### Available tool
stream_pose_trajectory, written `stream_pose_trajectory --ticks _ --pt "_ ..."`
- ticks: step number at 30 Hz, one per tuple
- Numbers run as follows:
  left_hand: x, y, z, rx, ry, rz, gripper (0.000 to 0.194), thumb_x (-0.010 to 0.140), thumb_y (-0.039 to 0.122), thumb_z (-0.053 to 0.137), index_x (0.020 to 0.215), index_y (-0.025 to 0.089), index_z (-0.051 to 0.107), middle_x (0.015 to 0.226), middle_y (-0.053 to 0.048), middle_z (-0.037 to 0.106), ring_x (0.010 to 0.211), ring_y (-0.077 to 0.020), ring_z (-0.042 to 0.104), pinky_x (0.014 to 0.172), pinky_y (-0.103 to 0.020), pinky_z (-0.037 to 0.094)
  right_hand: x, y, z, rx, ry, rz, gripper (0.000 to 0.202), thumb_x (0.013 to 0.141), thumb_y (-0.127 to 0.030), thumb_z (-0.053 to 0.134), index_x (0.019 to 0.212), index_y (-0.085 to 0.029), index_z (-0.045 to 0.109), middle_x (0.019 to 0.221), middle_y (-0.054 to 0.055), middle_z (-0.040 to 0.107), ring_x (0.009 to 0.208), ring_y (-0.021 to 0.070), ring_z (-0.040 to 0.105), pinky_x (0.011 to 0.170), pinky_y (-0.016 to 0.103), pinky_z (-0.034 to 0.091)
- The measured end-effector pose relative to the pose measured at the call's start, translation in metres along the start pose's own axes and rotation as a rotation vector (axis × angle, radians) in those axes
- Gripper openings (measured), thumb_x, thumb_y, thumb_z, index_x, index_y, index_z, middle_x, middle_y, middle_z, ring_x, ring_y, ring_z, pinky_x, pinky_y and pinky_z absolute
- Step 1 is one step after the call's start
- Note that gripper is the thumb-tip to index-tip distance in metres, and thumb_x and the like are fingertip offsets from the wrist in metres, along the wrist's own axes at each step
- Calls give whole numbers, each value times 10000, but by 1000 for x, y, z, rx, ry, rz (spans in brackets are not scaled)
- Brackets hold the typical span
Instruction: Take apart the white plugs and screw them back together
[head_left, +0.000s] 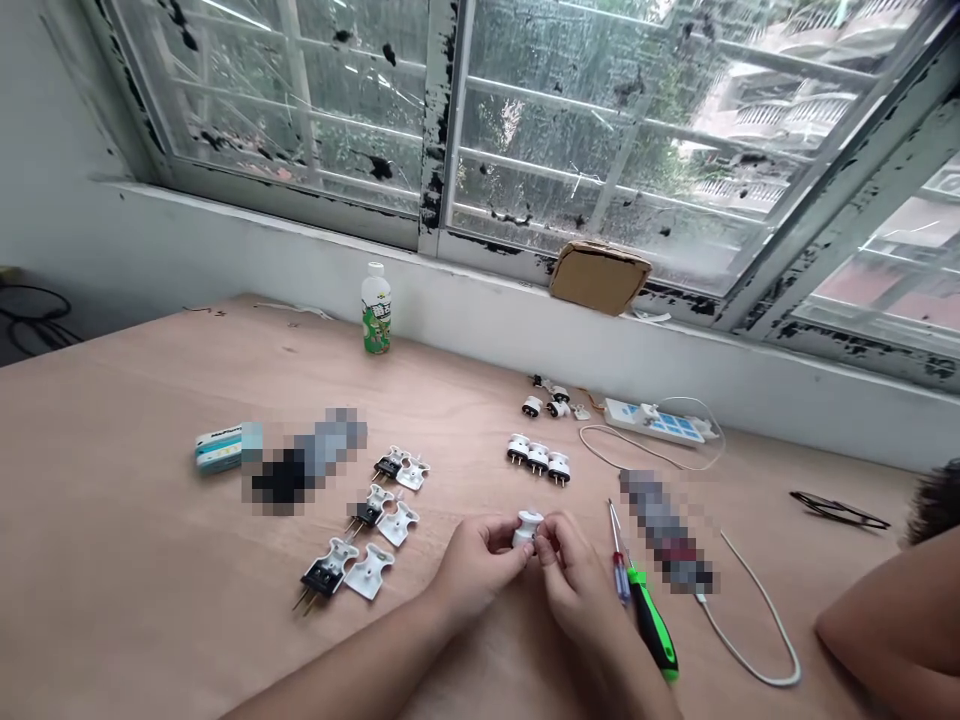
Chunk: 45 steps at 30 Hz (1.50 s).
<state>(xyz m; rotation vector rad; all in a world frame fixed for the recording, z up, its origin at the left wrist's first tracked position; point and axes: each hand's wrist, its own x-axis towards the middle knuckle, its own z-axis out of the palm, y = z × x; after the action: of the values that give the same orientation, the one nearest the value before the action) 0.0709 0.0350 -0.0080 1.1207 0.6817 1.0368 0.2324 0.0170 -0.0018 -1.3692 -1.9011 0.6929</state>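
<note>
Between my two hands, low in the middle of the head view, is a white electrical plug (pixel 528 526). My left hand (pixel 480 560) grips it from the left with thumb and fingers. The fingers of my right hand (pixel 570 570) are closed on its right side. Just beyond, a row of three white-and-black plugs (pixel 538 459) stands on the table. To the left lie opened plugs, black cores (pixel 327 574) with pins beside white cover halves (pixel 370 572). A green-and-black screwdriver (pixel 654 625) and a smaller red-and-clear screwdriver (pixel 619 565) rest right of my right hand.
Further back are several loose plugs (pixel 558 408) and a white power strip (pixel 656 422) with a cable. A bottle (pixel 376 310) stands near the wall, and a small box (pixel 219 449) lies at left. Glasses (pixel 840 510) and another person's arm (pixel 896 625) are at right.
</note>
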Motion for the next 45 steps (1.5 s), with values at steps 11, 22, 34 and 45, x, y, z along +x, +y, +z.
stream_pose_trajectory --ticks 11,22,34,45 --pt "-1 -1 2 52 37 0 223 808 258 702 986 138 762 1032 -121 767 1011 -288 693 910 -363 515 1 -1 0 -8 15 -19 177 1000 -248 393 834 -233 453 882 6 499 805 169 497 721 279 387" --pt "0 1 2 1 49 -24 302 781 310 758 1017 121 757 1038 -146 767 986 -281 694 866 -348 510 1 -1 1 46 97 -7 179 971 -282 472 807 -221 511 828 8 537 759 161 510 666 263 394" --pt "-1 7 2 -185 221 -187 409 649 326 871 981 119 753 950 -119 775 842 -199 697 740 -277 535 3 11 -4 -69 170 108 315 966 -493 446 814 -226 518 727 -5 550 629 146 517 570 251 411" --pt "3 8 -3 -232 301 -210 411 620 305 883 974 143 751 944 -95 761 844 -187 695 740 -289 554 -7 61 -88 -534 238 430 331 819 -466 557 584 -234 588 606 59 622 532 200 563 479 281 317"
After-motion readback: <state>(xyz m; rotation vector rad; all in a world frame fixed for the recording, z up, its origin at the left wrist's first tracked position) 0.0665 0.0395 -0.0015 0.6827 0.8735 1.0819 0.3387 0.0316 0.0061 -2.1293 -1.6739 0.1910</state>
